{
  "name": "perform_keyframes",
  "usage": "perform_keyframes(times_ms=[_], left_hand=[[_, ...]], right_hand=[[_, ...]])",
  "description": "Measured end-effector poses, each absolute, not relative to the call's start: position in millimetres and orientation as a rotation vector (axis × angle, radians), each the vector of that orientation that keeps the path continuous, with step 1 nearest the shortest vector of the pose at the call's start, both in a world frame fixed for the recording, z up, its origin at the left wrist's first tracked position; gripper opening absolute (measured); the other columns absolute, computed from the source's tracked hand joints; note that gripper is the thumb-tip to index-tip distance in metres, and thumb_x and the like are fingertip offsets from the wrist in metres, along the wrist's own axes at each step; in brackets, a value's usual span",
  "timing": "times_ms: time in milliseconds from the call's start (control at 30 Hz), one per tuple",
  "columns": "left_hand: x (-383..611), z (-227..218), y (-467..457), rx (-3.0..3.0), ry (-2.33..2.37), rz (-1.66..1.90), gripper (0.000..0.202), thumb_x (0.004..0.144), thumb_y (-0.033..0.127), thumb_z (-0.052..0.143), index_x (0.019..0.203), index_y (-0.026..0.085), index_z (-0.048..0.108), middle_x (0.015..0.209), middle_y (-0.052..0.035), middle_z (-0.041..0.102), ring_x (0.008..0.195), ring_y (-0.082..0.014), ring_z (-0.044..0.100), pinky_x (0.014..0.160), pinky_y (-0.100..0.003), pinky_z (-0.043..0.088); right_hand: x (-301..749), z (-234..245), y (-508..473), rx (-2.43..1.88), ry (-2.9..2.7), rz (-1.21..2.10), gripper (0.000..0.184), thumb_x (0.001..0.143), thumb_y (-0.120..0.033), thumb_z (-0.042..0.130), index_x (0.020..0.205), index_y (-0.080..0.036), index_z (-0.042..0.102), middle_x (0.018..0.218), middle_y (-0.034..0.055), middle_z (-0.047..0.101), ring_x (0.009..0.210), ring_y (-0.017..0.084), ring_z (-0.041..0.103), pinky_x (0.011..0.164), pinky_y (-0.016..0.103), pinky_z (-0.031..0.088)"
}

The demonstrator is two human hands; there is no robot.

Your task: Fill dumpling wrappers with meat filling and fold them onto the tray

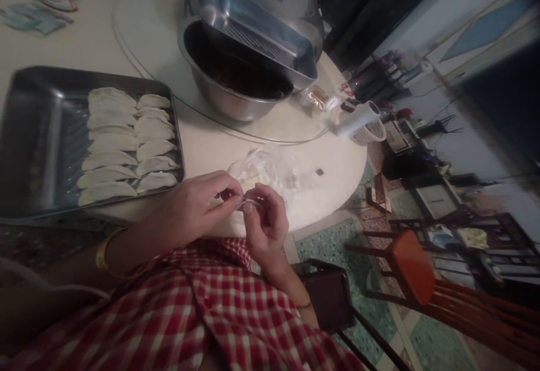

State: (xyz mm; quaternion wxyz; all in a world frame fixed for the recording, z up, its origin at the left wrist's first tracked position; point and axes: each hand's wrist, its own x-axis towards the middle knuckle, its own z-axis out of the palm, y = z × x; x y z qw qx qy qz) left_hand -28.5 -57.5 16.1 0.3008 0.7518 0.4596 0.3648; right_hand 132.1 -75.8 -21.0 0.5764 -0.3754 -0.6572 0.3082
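Observation:
My left hand [198, 205] and my right hand [265, 222] meet at the near edge of the round white table [337, 174]. Both pinch a thin pale dough wrapper [248, 202] between their fingertips. Just behind the hands lies a crumpled clear plastic bag [270, 171] with more pale wrappers in it. A dark metal tray [37, 135] to the left holds two rows of several folded dumplings [126, 143]. A gold bangle [103, 253] is on my left wrist.
A steel bowl [228, 98] with dark filling stands on a glass turntable [143, 28], a steel tray [257, 31] and a pot leaning over it. A white basket [363, 123] lies at the table's right edge. Red wooden chairs [413, 270] stand on the floor to the right.

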Motion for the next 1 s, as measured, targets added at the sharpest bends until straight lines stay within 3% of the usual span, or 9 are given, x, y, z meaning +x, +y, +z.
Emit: perform_keyframes(times_ms=[300,633,800,1000], left_hand=[[-27,11,-56,1.645,1.18,0.951,0.022,0.087,0.039,0.054,0.085,0.02,0.063,0.077,0.001,0.064,0.07,-0.0131,0.059,0.063,-0.023,0.049],[-26,9,-56,1.53,1.114,0.985,0.02,0.087,0.036,0.055,0.085,0.019,0.064,0.084,-0.0002,0.065,0.078,-0.0139,0.061,0.07,-0.024,0.05],[-29,12,-58,1.551,1.064,1.032,0.016,0.09,0.03,0.052,0.093,0.02,0.064,0.084,0.0007,0.066,0.076,-0.0125,0.062,0.069,-0.023,0.05],[-33,11,-69,1.971,1.033,1.257,0.019,0.088,0.009,0.051,0.095,0.023,0.062,0.103,-0.0004,0.062,0.098,-0.0128,0.061,0.088,-0.024,0.047]], right_hand=[[132,-22,-75,-0.868,-1.567,0.73,0.042,0.088,-0.015,0.056,0.127,-0.029,0.049,0.105,0.0046,0.058,0.094,0.012,0.063,0.072,0.022,0.063],[130,-21,-76,-0.856,-1.5,0.727,0.042,0.087,-0.012,0.056,0.125,-0.031,0.052,0.102,0.0024,0.057,0.09,0.01,0.061,0.07,0.019,0.062],[132,-23,-77,-0.832,-1.463,0.768,0.039,0.089,-0.013,0.054,0.124,-0.03,0.053,0.103,0.0031,0.059,0.091,0.011,0.062,0.074,0.024,0.061],[134,-23,-75,-0.854,-1.432,0.629,0.029,0.089,-0.016,0.054,0.116,-0.027,0.058,0.095,0.0028,0.061,0.089,0.014,0.061,0.077,0.031,0.058]])
